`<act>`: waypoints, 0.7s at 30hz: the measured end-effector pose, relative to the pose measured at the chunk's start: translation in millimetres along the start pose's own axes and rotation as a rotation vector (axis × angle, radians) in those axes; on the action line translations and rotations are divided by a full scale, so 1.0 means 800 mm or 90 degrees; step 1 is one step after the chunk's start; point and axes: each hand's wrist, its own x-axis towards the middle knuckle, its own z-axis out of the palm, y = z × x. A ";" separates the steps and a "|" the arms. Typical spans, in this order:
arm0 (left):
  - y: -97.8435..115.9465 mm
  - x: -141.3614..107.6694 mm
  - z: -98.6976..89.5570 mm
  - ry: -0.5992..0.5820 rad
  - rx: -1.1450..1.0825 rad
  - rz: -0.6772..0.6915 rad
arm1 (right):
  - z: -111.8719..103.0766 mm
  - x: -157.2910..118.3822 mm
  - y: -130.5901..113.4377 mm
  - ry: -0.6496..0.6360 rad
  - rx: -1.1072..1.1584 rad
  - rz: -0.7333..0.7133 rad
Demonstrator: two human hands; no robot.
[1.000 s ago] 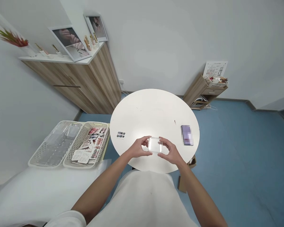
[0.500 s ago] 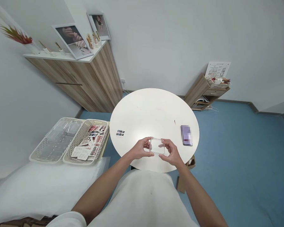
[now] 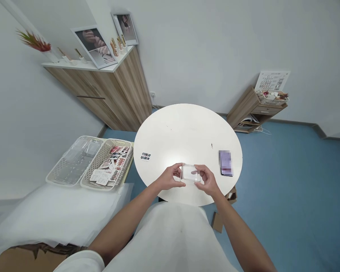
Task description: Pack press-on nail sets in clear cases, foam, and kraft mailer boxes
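Observation:
A small clear plastic box [image 3: 190, 173] is held up over the near part of the round white table [image 3: 181, 132]. My left hand [image 3: 170, 177] grips its left side between thumb and fingers. On the opposite side, my right hand [image 3: 207, 179] holds the box the same way. To the left on the tabletop lies a small sheet with dark oval pieces [image 3: 145, 156]. A purple phone-like item [image 3: 226, 163], partly pixelated, lies near the table's right edge. A tiny dark object [image 3: 212, 146] is above it.
Left of the table are a basket of printed cards [image 3: 110, 166] and a basket of clear plastic cases [image 3: 76, 162]. A wooden cabinet [image 3: 102, 88] with framed pictures stands at back left. At back right is a small shelf unit [image 3: 245, 109]. Cardboard [image 3: 217, 222] lies on the floor.
The view has shifted slightly, so the room's furniture and baskets appear a little further right. Both hands still hold the clear box, which looks slightly tilted compared with before.

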 end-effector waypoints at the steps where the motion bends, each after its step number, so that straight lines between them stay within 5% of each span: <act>1: 0.000 0.001 0.003 0.000 0.005 -0.002 | -0.001 0.001 0.003 0.013 0.023 0.015; 9: -0.013 0.010 0.016 0.045 -0.065 -0.142 | -0.007 0.014 0.030 0.038 0.258 0.253; 15: -0.018 0.019 0.007 0.079 -0.124 -0.248 | -0.012 0.008 0.025 0.015 0.133 0.159; 21: -0.037 0.020 0.013 0.085 -0.068 -0.206 | -0.021 0.010 0.008 -0.011 -0.119 0.074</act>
